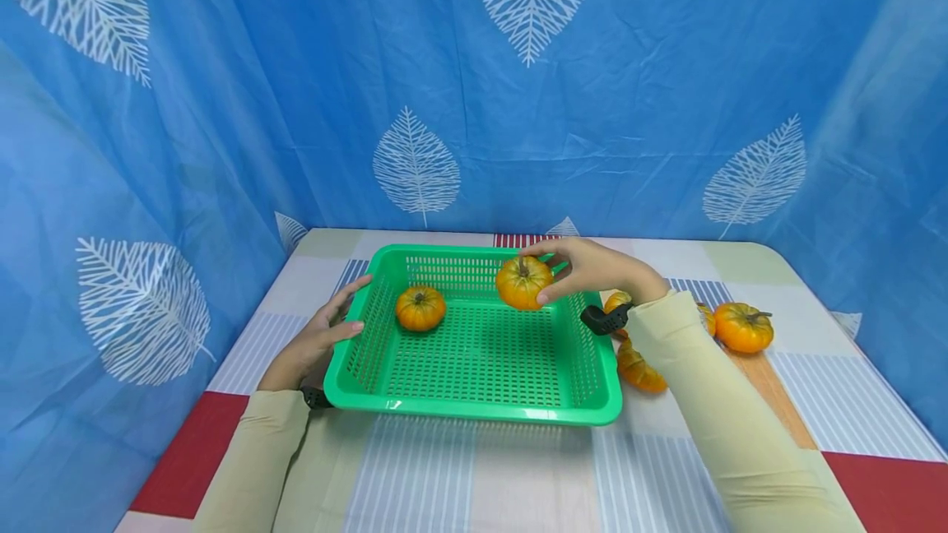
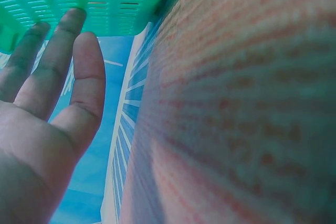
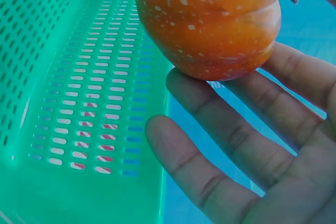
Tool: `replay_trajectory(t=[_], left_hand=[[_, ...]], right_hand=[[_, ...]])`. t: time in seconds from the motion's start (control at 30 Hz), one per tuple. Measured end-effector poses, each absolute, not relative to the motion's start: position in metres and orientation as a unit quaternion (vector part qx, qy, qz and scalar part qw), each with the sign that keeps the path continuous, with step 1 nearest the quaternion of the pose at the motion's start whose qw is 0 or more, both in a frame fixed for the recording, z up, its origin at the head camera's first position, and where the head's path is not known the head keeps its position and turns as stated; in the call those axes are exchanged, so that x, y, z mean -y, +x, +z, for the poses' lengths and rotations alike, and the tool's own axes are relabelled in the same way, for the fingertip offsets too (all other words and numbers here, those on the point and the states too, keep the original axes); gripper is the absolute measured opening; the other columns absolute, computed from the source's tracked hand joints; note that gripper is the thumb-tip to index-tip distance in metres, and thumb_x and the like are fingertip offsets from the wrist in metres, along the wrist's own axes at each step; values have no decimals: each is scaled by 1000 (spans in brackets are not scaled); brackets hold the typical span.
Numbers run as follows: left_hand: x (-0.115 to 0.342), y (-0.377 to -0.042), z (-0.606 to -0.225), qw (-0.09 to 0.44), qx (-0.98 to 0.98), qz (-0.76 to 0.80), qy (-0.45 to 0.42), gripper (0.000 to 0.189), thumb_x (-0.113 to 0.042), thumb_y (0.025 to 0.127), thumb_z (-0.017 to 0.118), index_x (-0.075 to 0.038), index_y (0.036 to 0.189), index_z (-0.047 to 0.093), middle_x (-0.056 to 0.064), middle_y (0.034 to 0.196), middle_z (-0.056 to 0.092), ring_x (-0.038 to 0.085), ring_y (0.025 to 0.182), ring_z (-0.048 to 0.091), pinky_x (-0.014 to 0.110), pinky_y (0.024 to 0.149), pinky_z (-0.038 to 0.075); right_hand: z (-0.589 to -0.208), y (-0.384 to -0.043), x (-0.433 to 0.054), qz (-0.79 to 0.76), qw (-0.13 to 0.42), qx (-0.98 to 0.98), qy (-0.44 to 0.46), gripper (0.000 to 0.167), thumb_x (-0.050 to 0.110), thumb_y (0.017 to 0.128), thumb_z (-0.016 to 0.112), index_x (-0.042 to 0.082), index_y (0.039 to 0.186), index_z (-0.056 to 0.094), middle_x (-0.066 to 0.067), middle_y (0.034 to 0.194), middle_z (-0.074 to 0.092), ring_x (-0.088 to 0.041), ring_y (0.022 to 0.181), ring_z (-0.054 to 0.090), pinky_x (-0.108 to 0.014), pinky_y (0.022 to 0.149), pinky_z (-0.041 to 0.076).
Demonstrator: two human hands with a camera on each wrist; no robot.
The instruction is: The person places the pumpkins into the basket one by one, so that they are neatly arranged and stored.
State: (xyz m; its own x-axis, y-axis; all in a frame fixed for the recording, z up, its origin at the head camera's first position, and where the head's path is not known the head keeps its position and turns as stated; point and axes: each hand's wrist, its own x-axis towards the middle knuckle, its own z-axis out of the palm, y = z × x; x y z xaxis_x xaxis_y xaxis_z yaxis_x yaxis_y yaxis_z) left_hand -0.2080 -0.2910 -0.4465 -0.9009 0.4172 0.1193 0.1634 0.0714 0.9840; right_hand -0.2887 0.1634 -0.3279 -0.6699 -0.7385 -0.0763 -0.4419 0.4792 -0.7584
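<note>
A green plastic basket (image 1: 474, 414) with slotted walls stands on the table, and one small orange pumpkin (image 1: 420, 308) lies in its left part. My right hand (image 1: 585, 268) holds a second pumpkin (image 1: 522, 282) over the basket's back right part, thumb and fingers around its side, stem upward. In the right wrist view that speckled pumpkin (image 3: 210, 24) rests against the fingers above the slotted basket wall. At the basket's left end is my left hand (image 1: 318, 340), its fingers extended along the outer wall. The left wrist view shows those fingers (image 2: 52, 72) right at the basket's side.
Right of the basket, partly behind my right arm, several more pumpkins (image 1: 744, 327) lie on the table near a brown wooden-looking strip (image 1: 773, 397). A patchwork-patterned cloth (image 1: 415, 475) covers the table. Blue curtains (image 1: 637, 105) with white leaf prints hang behind and at both sides.
</note>
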Motion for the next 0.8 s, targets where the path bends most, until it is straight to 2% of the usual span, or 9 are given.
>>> replay_trajectory(t=[0.1,0.17,0.3,0.37,0.4,0.47,0.57,0.63,0.8], left_hand=[[291,-209,-447,97,-729,648,198,78,-20,110,58,-12,175,16,30,177,2,8,140,40,27,107,52],[291,-210,-448,96,-731,646,198,78,-19,110,57,-11,175,15,30,177,3,20,146,39,35,111,52],[291,-210,-448,93,-735,642,198,78,-19,110,57,-11,175,15,28,178,-1,48,159,16,62,122,36],[291,-209,-448,92,-735,641,201,78,-19,110,57,-11,175,15,27,179,-3,54,161,4,69,123,29],[291,-209,-448,92,-734,642,201,77,-19,110,57,-11,175,15,27,179,-3,54,160,5,69,123,29],[291,-210,-448,91,-734,642,201,77,-18,110,57,-12,175,15,27,178,0,49,159,16,60,123,36],[291,-209,-448,93,-732,645,201,77,-18,111,56,-12,175,15,28,178,2,28,153,31,38,115,48],[291,-209,-448,93,-730,646,202,77,-17,110,56,-12,175,15,28,178,1,15,147,34,27,110,49],[291,-209,-448,92,-732,644,202,78,-18,110,57,-11,175,14,28,178,1,5,141,36,23,108,48]], right_hand=[[-329,-292,-159,-372,208,-834,-350,72,11,95,85,-6,157,51,-26,154,53,-45,135,59,-51,107,57],[-331,-294,-156,-373,210,-835,-347,72,11,95,85,-5,157,51,-26,154,53,-46,135,58,-50,105,58],[-333,-296,-150,-368,209,-840,-338,73,12,94,85,-3,158,52,-25,154,54,-45,134,59,-50,103,59],[-334,-297,-147,-364,206,-843,-337,74,13,94,86,-2,158,52,-25,155,54,-45,133,59,-50,104,59],[-334,-298,-145,-365,206,-844,-336,74,12,94,86,-1,158,52,-25,155,54,-45,133,60,-50,104,58],[-336,-300,-141,-365,206,-843,-339,73,12,94,85,-2,158,52,-25,155,53,-46,133,59,-51,105,57],[-338,-303,-137,-370,211,-837,-343,73,10,95,84,-5,158,50,-27,156,52,-47,136,57,-53,108,55],[-340,-304,-134,-370,214,-836,-344,73,9,95,84,-6,158,50,-28,156,52,-48,138,55,-55,111,53],[-342,-306,-125,-368,220,-837,-341,74,11,95,84,-5,158,50,-28,158,51,-48,142,52,-57,116,48]])
